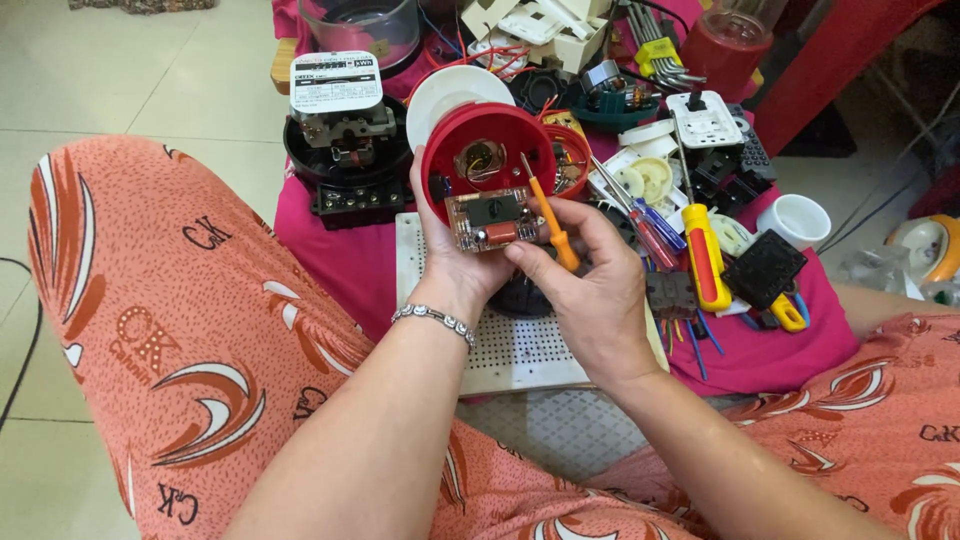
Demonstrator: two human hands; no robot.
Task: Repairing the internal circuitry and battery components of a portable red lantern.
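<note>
Red round housing cupped from below in left hand, fingers wrapped shut around its rim, held up over white perforated board. Small circuit board pressed against housing's lower edge, pinched by both thumbs. Orange-handled screwdriver clasped tight in right hand, tip up inside housing. Yellow-and-red screwdriver just right, on pink cloth.

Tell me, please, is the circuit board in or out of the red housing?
Out: the board lies in the left hand, below the housing's open mouth.
</note>
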